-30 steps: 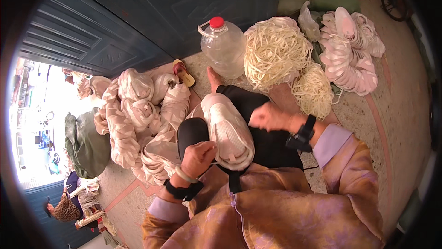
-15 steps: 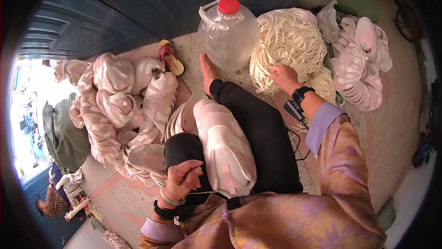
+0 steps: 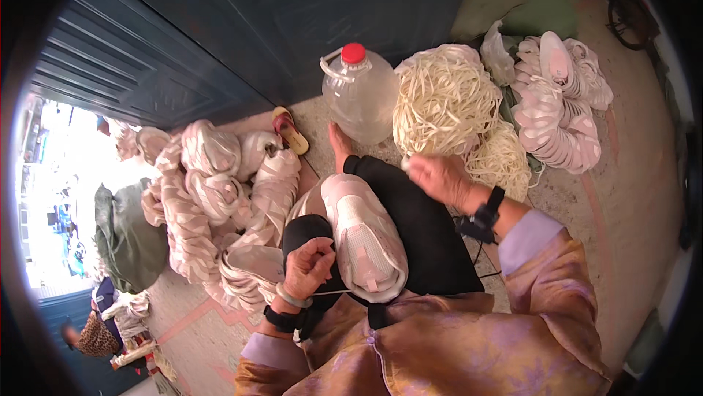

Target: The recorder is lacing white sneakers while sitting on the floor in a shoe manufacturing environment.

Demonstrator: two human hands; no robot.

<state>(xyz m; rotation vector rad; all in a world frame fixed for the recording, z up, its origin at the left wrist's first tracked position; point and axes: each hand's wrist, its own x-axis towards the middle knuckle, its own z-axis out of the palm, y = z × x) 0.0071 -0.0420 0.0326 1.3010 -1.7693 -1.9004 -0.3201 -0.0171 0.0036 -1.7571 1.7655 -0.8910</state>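
A pale pink and white sports shoe upper (image 3: pixel 364 238) lies along my lap between my black-clad thighs, its opening toward my belly. My left hand (image 3: pixel 309 268) is closed beside it above my left knee; what its fingers hold, if anything, is hidden. A thin pale cord (image 3: pixel 331 293) runs from near the left wrist to the shoe's edge. My right hand (image 3: pixel 441 180) is held above my right knee with its fingers pinched together. Something small and whitish shows at their tips, too blurred to name. Just beyond it lies a big heap of cream shoelaces (image 3: pixel 445 103).
Stacked shoe uppers (image 3: pixel 192 231) crowd the floor on the left; another bundle (image 3: pixel 560 128) lies far right. A large clear jug (image 3: pixel 360 95) with a red cap stands by my bare foot, near a sandal (image 3: pixel 291 131) and a dark blue door (image 3: pixel 220 22).
My right hand has come back from the shoelace heap toward my lap, fingers pinched. My left hand stays closed beside the shoe upper. The whole view has shifted slightly.
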